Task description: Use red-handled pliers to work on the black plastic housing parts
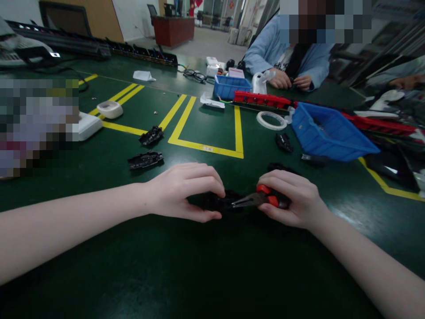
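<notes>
Two bare hands working a dark part with pliers on a green table.

The left hand [186, 190] is curling its fingers around a black plastic part [221, 201] at six o'clock on the green table [206, 270]; the right hand [292, 199] is gripping red-handled needle-nose pliers [255, 198], tips seemingly touching the part. A blue plastic bin [328, 133] is sitting at two o'clock.

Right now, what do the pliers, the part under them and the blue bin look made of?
Pliers: dull grey metal nose, handles in glossy red and black plastic or rubber, gripped by the right hand. Black part under the left hand: probably moulded plastic, dark with a slight sheen; detail is too dim to be sure. Blue bin: smooth, rigid plastic, evenly coloured thin walls.
</notes>
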Motion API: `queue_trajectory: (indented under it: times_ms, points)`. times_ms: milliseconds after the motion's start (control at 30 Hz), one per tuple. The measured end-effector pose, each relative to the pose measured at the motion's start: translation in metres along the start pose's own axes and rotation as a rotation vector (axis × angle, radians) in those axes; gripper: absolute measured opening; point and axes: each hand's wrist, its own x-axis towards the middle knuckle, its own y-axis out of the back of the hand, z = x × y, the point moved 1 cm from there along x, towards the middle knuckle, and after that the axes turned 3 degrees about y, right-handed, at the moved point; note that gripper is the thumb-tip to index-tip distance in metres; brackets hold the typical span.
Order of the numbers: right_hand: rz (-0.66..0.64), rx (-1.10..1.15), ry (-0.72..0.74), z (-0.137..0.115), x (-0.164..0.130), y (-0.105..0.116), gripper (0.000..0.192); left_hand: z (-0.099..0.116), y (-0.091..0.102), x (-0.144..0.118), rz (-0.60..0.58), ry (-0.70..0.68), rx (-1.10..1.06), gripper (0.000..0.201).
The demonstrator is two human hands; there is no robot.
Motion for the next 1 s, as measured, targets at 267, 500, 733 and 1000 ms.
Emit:
queue_trajectory:
  times_ms: [267, 500, 733, 1000]
  points:
    - [-0.042, -0.115, 0.085, 0.0008, 0.0001, 0.0002, 0.024, -0.0024, -0.0028, -0.0001, -0.123, 0.032, -0.008, 0.016]
    - [-0.102, -0.219, 0.125, -0.0005, 0.0023, 0.0007, 0.027, -0.0054, -0.0049, 0.0017, -0.26, 0.136, 0.057, 0.017]
    - [-0.114, -0.232, 0.127, -0.0002, 0.0032, -0.0004, 0.029, -0.0044, -0.0047, 0.0031, -0.305, 0.149, 0.058, 0.018]
    - [-0.099, -0.225, 0.13, -0.0002, 0.0026, -0.0013, 0.029, -0.0036, -0.0037, 0.0037, -0.278, 0.167, 0.063, 0.021]
